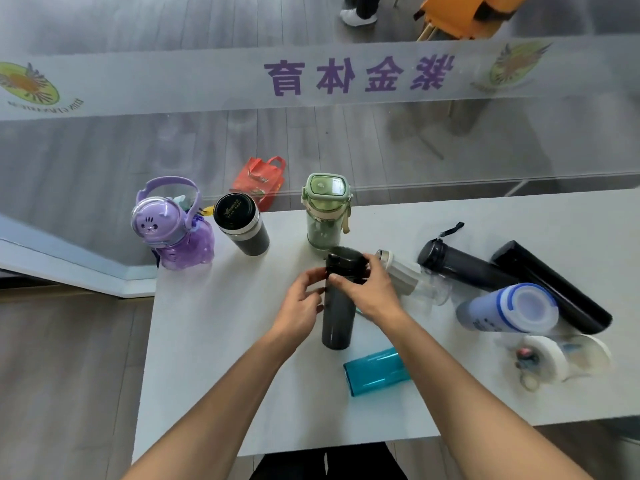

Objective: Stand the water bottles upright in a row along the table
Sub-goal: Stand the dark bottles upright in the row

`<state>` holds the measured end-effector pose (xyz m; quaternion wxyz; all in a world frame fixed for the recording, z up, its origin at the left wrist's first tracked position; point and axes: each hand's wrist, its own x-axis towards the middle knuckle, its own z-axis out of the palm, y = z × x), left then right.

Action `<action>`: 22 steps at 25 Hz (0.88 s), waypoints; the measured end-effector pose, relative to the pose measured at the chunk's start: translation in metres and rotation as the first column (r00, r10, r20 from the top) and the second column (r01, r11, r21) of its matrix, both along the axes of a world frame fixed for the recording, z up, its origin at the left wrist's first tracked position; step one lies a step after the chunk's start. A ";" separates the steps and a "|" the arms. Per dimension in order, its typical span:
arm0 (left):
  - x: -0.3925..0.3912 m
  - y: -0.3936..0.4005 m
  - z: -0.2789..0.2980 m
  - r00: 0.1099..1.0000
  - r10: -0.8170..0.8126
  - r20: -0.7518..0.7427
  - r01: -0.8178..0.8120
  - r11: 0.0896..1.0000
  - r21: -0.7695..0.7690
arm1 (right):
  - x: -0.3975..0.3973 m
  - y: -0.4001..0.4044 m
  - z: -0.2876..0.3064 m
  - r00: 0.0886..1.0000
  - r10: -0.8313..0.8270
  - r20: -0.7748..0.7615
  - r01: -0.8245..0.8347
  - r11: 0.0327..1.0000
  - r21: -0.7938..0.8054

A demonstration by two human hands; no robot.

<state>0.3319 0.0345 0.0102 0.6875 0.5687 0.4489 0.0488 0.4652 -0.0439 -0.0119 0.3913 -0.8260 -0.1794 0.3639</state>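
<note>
Toward the near edge of the table point(214, 341), a teal bottle point(375, 370) lies on its side. Just beyond, mid-table, a dark grey bottle point(337, 313) stands upright. The left hand point(301, 303) curls its fingers round the upper body, and the right hand point(367, 289) clasps the cap. To the right lie toppled bottles point(502, 310). Along the far edge stand a purple cat bottle point(176, 230), a black tumbler point(242, 225) and a green bottle point(325, 213).

Location type: commercial premises, probably a sports club's office or reception area.

Indicators:
- A glass partition point(207, 140) across the upper frame carries a frosted band point(173, 81).
- The band shows mirror-reversed purple Chinese lettering point(358, 76) and round emblems at upper left point(29, 83) and upper right point(516, 64).
- Grey plank floor point(104, 161), white table point(214, 341), and an orange chair point(460, 15) at top right.
</note>
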 end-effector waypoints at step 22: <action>0.133 -0.005 0.059 0.986 -0.109 0.126 0.070 0.958 0.279 | 0.144 -0.022 0.092 0.954 0.063 0.293 -0.125 0.972 0.197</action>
